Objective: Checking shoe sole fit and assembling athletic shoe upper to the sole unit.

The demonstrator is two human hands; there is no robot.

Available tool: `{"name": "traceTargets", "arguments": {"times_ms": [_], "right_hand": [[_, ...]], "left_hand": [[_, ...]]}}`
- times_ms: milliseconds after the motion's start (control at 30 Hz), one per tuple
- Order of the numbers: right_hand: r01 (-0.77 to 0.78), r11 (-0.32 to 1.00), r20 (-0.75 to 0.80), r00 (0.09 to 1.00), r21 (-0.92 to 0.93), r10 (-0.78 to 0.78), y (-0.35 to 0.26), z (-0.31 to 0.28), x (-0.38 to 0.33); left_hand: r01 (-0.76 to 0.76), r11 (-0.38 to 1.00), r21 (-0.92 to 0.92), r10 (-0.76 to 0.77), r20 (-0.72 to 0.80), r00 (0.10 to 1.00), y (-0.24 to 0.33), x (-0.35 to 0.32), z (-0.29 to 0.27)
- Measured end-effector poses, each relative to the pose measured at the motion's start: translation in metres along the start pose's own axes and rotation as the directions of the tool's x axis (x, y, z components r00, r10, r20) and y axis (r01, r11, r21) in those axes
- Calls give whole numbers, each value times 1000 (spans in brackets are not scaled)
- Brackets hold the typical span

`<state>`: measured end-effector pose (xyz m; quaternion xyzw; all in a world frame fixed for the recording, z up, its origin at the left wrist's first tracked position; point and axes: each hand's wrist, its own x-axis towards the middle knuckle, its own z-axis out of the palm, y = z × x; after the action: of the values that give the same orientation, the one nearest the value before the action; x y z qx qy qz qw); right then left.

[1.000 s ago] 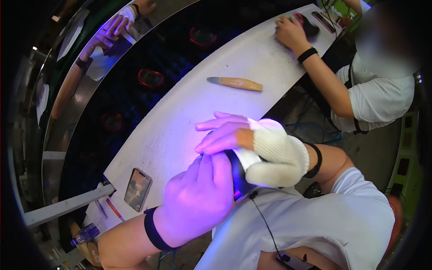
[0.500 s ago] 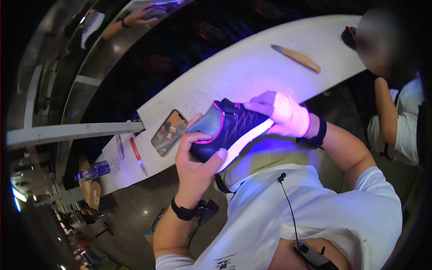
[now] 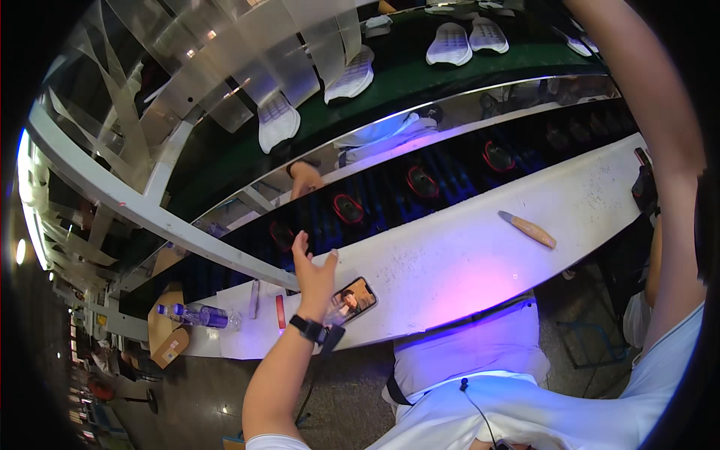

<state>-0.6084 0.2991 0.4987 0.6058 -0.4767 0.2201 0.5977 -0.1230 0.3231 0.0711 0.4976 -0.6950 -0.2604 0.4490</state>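
Presently, left hand (image 3: 315, 270): fingers (image 3: 301, 244) spread apart, gripping nothing that is visible.
Nearest dark shoe (image 3: 281, 235): on the black strip (image 3: 385, 201), just left of the fingertips; contact cannot be told.
Phone (image 3: 352, 300): on the white desk (image 3: 442, 240), just beside the left wrist (image 3: 313, 309).
Right hand: outside the view, so its grip I cannot tell.

A white bench (image 3: 405, 281) glows pink-violet mid-length; the dark floor (image 3: 352, 386) looks perhaps speckled; bright lighting (image 3: 34, 214) edges the left.
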Motion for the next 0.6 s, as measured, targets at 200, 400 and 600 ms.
{"name": "traceTargets", "arguments": {"times_ms": [200,400,600], "right_hand": [[-123,843,128,990,524,64,-150,33,-45],[-139,451,322,877,881,-357,-315,50,-53],[-346,540,605,670,767,-430,-277,26,-39]], "left_hand": [[185,912,367,-103,-230,968,-102,99,21],[905,425,-10,-683,-660,314,-227,168,9],[874,409,-263,-901,-267,341,-175,183,8]]}}
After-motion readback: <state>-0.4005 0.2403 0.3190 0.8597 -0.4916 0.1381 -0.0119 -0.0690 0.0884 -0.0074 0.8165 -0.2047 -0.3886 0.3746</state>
